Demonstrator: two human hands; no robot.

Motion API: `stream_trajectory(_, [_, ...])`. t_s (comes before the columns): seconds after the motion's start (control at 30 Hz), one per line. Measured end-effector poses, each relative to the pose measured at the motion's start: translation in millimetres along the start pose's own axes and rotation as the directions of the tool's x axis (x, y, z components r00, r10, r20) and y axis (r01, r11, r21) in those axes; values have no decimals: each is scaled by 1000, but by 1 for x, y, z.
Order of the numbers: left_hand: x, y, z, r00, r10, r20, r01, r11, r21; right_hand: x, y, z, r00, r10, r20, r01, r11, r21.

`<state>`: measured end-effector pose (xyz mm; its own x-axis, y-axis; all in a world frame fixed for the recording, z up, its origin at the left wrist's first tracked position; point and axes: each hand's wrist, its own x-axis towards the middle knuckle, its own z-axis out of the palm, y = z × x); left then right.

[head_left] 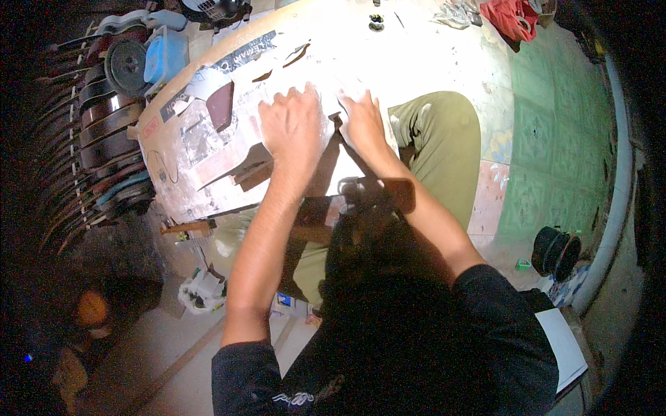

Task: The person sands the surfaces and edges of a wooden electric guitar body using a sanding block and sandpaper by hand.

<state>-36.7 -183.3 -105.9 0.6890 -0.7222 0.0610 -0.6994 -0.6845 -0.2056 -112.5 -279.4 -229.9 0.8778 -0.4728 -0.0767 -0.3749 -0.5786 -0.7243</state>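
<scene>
My left hand [295,125] rests on the brightly lit board [222,197], its fingers bent down over a pale, washed-out piece I cannot identify. Close by on its right, my right hand [362,123] has its fingers bent together at the same pale area; glare hides what they hold. A small dark piece [336,119] shows between the two hands. Left of my left hand lies a maroon flat piece [220,107], beside a dark lettered strip [244,57]. Thin dark slivers [297,55] lie beyond my fingers.
Guitar-like bodies [107,114] stand in a row at the left, with a blue container [166,55] beside them. A red bag [510,19] sits at the far right. My knee in olive trousers [447,132] is right of the board, before green floor tiles [555,139].
</scene>
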Motion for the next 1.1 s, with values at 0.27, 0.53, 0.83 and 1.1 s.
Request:
stream_trajectory(0.27, [-7, -5, 9, 997, -43, -60, 48, 994, 94, -17, -8, -1, 998, 53, 27, -53, 998, 15])
stream_trajectory(0.53, [-5, -2, -3, 1000, 4, 7, -4, 1000, 20, -7, 4, 11, 997, 41, -72, -40, 999, 7])
stream_trajectory(0.83, [-3, -4, 0, 1000, -6, 14, 6, 999, 39, 5, -6, 4, 988, 142, 66, -145, 989, 32])
stream_trajectory(1.1, [-4, -4, 2, 1000, 5, -8, -5, 1000, -11, -7, 0, 9, 997, -6, -74, 4, 1000, -24])
